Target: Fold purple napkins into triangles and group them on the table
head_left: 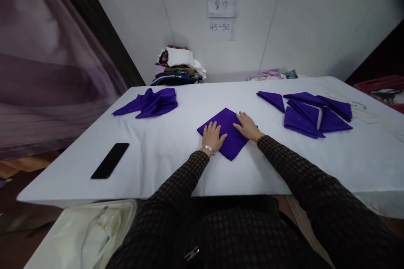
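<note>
A purple cloth napkin, folded into a square set like a diamond, lies on the white table in front of me. My left hand rests flat on its left part, fingers stretched out, a silver bracelet at the wrist. My right hand lies flat on its right corner, fingers spread. Neither hand grips anything.
A heap of unfolded purple napkins lies at the far left. Several folded purple triangles lie at the right. A black phone sits near the left edge. Stacked clothes stand against the wall. A white bag is below the table edge.
</note>
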{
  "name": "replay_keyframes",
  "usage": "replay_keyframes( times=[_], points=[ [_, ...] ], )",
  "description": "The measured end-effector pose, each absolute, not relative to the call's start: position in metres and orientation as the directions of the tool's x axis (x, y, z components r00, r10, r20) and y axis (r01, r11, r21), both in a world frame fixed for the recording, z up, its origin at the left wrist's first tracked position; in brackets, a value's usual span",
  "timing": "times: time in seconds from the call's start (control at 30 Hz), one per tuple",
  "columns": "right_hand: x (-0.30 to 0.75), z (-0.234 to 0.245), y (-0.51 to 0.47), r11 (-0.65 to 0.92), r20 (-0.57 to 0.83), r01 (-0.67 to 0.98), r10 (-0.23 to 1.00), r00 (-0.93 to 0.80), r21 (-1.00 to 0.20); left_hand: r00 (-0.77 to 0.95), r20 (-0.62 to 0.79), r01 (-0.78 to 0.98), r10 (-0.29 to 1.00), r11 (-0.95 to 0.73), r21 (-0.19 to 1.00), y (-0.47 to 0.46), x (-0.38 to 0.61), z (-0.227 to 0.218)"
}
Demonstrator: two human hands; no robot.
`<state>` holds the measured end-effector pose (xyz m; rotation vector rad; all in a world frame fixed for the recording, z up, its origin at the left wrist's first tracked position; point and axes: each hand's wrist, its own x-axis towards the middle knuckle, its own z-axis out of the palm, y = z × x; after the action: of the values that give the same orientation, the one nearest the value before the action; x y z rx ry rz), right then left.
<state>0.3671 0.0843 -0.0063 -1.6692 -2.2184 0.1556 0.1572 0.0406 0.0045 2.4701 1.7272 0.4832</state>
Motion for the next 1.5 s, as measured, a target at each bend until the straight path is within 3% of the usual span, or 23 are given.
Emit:
replay_keyframes(
  times=[0.17, 0.47, 0.57, 0.7, 0.8, 1.13, 1.5],
  points=[
    [0.369, -0.025, 0.092, 0.154, 0.058, 0.975, 0.987, -0.147, -0.162, 0.183, -0.019, 0.966, 0.983, -0.176, 0.189, 0.058, 0.149, -0.014],
    [0.369, -0.033, 0.088, 0.128, 0.049, 0.985, 0.991, -0.123, -0.119, 0.162, -0.078, 0.970, 0.984, -0.145, 0.195, 0.065, 0.148, -0.011],
    [0.368, -0.035, 0.087, 0.136, 0.077, 0.984, 0.989, -0.127, -0.114, 0.242, -0.029, 0.952, 0.970, -0.232, 0.199, 0.081, 0.166, -0.001],
    [0.368, -0.036, 0.086, 0.141, 0.073, 0.983, 0.988, -0.133, -0.116, 0.500, 0.023, 0.846, 0.866, -0.494, 0.200, 0.115, 0.206, 0.002],
    [0.368, -0.034, 0.086, 0.133, 0.064, 0.981, 0.990, -0.125, -0.140, 0.549, 0.003, 0.819, 0.836, -0.538, 0.201, 0.142, 0.228, -0.004],
    [0.366, -0.035, 0.086, 0.143, 0.089, 0.972, 0.988, -0.128, -0.187, 0.454, -0.038, 0.878, 0.890, -0.440, 0.189, 0.177, 0.223, -0.025],
    [0.366, -0.033, 0.085, 0.136, 0.078, 0.971, 0.989, -0.123, -0.197, 0.230, -0.055, 0.965, 0.972, -0.220, 0.142, 0.222, 0.179, -0.027]
  ],
)
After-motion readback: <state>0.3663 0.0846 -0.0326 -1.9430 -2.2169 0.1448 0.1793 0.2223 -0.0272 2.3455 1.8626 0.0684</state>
